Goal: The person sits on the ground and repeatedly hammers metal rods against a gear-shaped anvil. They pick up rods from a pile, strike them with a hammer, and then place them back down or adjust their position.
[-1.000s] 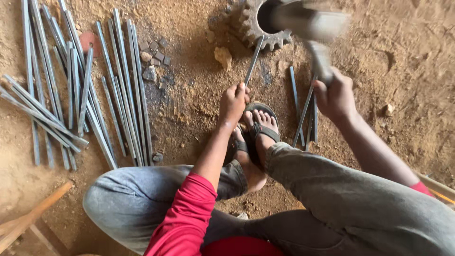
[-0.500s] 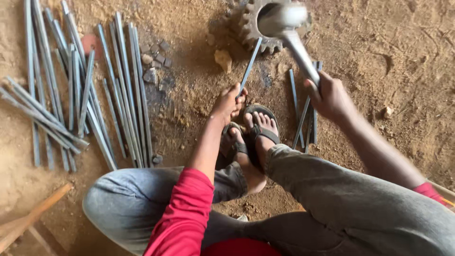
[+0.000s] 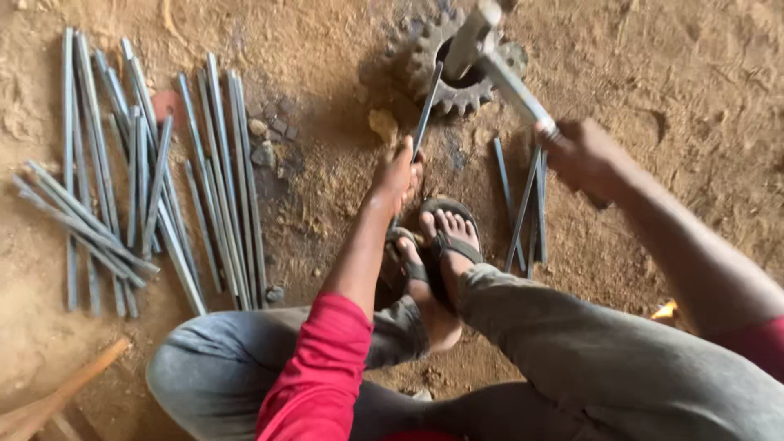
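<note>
rod, thin grey steel, lies slanted on the dirt floor with its far end resting on the toothed rim of a rusty gear wheel. it looks stiff and fairly light, smooth enough to twist under a blow, so a grip at the near end, well back from the gear, seems soundest. left hand is closed around that near end. right hand is wrapped tight on the handle of a hammer whose head sits over the gear. sandalled feet rest just below. short rods lie by the right hand; a larger pile of rods lies well apart to the left.
</note>
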A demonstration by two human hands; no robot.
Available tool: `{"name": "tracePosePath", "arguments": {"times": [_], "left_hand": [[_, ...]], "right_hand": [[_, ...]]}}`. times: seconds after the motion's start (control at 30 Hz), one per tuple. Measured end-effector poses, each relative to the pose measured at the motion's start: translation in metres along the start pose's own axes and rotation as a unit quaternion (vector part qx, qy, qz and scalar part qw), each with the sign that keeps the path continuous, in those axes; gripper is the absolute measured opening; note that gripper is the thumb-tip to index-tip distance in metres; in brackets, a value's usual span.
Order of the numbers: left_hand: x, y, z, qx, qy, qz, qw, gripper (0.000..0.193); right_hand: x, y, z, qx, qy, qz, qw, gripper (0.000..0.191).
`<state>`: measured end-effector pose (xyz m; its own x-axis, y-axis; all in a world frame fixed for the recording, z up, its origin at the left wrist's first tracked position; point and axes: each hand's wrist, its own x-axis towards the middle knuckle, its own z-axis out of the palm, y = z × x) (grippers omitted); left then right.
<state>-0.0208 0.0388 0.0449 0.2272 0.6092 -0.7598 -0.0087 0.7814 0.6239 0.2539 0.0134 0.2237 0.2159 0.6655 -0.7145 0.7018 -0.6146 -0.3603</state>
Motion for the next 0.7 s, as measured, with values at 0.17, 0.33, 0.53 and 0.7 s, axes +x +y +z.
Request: {"name": "tracePosePath", "arguments": {"times": [0.17, 0.33, 0.53, 0.7], "left_hand": [[0.003, 0.002, -0.010, 0.028, -0.018, 0.039, 0.999, 0.042], [0.003, -0.005, -0.014, 0.070, -0.017, 0.065, 0.995, 0.047], [-0.002, -0.007, -0.018, 0.074, -0.016, 0.059, 0.995, 0.046], [0.000, -0.006, -0.017, 0.061, -0.032, 0.052, 0.996, 0.047]], "right_hand": [[-0.014, 0.008, -0.004, 0.142, 0.031, -0.132, 0.981, 0.048], [0.000, -0.001, 0.008, 0.053, 0.026, 0.010, 0.998, 0.042], [0.015, 0.006, -0.008, 0.170, -0.079, 0.022, 0.982, 0.054], [0.001, 0.003, -0.010, 0.198, -0.006, -0.015, 0.980, 0.040]]}}
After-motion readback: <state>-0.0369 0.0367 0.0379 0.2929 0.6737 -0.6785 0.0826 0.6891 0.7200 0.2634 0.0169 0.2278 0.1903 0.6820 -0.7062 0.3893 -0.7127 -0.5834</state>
